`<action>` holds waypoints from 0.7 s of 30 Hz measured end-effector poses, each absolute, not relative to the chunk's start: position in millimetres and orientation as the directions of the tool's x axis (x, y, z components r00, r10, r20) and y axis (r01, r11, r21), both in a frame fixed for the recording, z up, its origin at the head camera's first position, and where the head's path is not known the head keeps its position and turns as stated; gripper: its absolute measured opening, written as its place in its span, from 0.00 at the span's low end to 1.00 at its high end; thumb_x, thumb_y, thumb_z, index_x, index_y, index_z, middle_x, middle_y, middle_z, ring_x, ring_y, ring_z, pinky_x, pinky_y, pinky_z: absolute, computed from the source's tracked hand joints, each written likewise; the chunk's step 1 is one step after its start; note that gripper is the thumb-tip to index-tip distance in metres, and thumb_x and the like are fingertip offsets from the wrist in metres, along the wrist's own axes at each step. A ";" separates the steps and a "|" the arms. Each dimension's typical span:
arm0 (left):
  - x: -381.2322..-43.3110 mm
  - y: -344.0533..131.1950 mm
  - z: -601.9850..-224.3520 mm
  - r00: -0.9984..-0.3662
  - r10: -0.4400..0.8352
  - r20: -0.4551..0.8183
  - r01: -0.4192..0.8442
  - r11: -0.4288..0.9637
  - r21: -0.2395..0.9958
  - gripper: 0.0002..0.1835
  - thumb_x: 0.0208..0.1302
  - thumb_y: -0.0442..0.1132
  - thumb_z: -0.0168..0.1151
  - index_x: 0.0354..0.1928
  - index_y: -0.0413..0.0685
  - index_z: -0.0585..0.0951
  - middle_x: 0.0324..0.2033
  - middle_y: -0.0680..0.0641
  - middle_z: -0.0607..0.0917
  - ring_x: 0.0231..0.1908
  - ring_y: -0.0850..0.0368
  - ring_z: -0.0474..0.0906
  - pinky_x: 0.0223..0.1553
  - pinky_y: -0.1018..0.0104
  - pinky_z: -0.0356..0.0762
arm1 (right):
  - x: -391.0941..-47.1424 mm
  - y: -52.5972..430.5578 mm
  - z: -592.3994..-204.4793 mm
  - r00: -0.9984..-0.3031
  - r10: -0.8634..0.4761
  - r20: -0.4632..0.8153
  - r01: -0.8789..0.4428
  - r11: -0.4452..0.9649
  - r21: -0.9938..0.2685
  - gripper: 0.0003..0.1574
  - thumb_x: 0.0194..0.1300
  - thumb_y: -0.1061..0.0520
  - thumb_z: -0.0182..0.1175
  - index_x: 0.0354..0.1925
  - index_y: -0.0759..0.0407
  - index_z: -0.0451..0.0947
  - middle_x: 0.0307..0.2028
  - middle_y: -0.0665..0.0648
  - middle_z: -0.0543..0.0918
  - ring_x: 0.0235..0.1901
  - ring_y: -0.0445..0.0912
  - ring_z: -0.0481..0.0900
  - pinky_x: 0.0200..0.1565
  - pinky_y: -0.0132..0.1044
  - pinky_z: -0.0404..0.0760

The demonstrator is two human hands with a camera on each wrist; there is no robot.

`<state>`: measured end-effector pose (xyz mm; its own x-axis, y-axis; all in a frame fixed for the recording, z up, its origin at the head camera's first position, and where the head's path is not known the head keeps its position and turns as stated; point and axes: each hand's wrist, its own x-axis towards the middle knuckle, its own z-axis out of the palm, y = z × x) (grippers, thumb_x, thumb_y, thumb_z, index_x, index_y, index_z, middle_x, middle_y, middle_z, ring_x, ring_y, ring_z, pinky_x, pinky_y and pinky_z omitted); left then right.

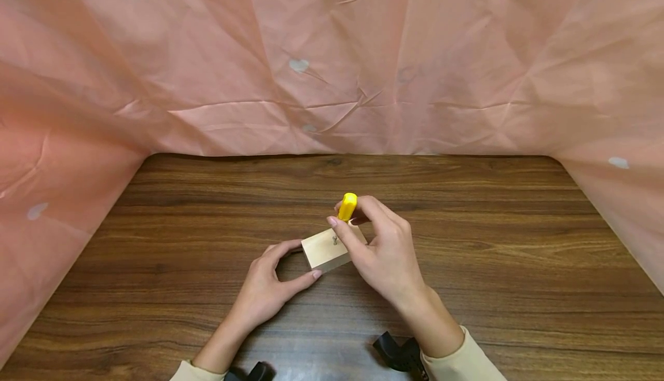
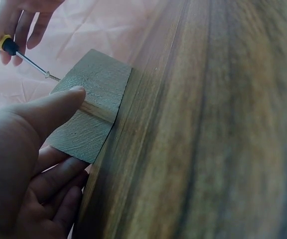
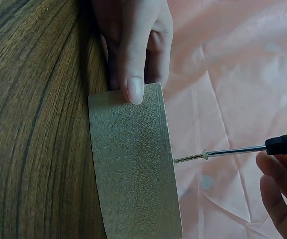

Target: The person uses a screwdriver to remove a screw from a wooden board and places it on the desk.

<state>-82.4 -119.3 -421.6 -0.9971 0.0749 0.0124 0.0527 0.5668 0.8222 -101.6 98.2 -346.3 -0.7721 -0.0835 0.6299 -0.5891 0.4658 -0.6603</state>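
A pale wooden block (image 1: 323, 251) lies on the table with a screw (image 3: 191, 158) standing in its upper face, most of the thread exposed. My left hand (image 1: 267, 286) holds the block at its left end, thumb on the near side and fingers on the far side. Above the block my right hand (image 1: 386, 248) pinches the yellow handle of a screwdriver (image 1: 347, 206) between thumb and fingers. In the right wrist view the shaft lines up with the screw, its tip right at the screw head. In the left wrist view, my left thumb (image 2: 59, 107) lies across the block's side.
The wood-grain table (image 1: 181, 208) stretches out around the block. A pink curtain (image 1: 332, 81) with pale hearts hangs along the back and both sides. Black wrist-worn devices (image 1: 399, 353) sit low near the sleeves.
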 end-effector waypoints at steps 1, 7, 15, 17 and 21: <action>-82.3 -119.3 -421.6 -0.997 0.075 0.014 0.054 0.567 0.822 0.34 0.57 0.51 0.84 0.65 0.56 0.84 0.60 0.49 0.88 0.65 0.51 0.82 0.71 0.41 0.75 | -101.7 98.3 -346.4 -0.767 -0.084 0.636 -0.595 0.465 -0.655 0.10 0.66 0.58 0.76 0.45 0.55 0.87 0.37 0.49 0.89 0.37 0.43 0.88 0.33 0.39 0.86; -82.2 -119.2 -421.7 -0.997 0.073 0.016 0.055 0.571 0.819 0.33 0.57 0.51 0.84 0.65 0.57 0.84 0.59 0.49 0.88 0.65 0.51 0.82 0.70 0.42 0.75 | -102.4 99.4 -347.0 -0.760 -0.081 0.645 -0.602 0.462 -0.652 0.16 0.64 0.58 0.78 0.50 0.55 0.88 0.37 0.51 0.87 0.37 0.44 0.87 0.36 0.38 0.87; -82.7 -118.9 -421.9 -0.997 0.073 0.030 0.067 0.569 0.819 0.33 0.57 0.50 0.85 0.64 0.56 0.85 0.59 0.49 0.88 0.64 0.52 0.82 0.70 0.43 0.75 | -102.9 99.3 -347.3 -0.767 -0.053 0.639 -0.588 0.455 -0.669 0.20 0.61 0.61 0.79 0.48 0.60 0.81 0.35 0.53 0.91 0.34 0.48 0.89 0.41 0.40 0.88; -82.4 -118.9 -421.7 -0.997 0.075 0.032 0.069 0.569 0.820 0.33 0.57 0.51 0.84 0.64 0.55 0.85 0.59 0.49 0.88 0.64 0.52 0.82 0.70 0.43 0.75 | -102.6 99.2 -347.0 -0.767 -0.054 0.639 -0.589 0.455 -0.668 0.19 0.61 0.61 0.79 0.47 0.59 0.81 0.35 0.52 0.91 0.34 0.46 0.89 0.41 0.39 0.87; -82.2 -118.9 -421.8 -0.997 0.074 0.022 0.061 0.569 0.820 0.33 0.57 0.51 0.84 0.65 0.56 0.85 0.59 0.50 0.88 0.65 0.52 0.82 0.70 0.44 0.75 | -102.1 98.6 -346.7 -0.771 -0.052 0.635 -0.584 0.456 -0.672 0.17 0.62 0.62 0.78 0.47 0.59 0.82 0.36 0.52 0.91 0.35 0.44 0.88 0.42 0.35 0.86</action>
<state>-82.2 -118.9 -421.8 -0.9970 0.0745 0.0221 0.0607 0.5692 0.8199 -102.1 98.6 -346.7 -0.7710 -0.0520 0.6347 -0.5839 0.4556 -0.6720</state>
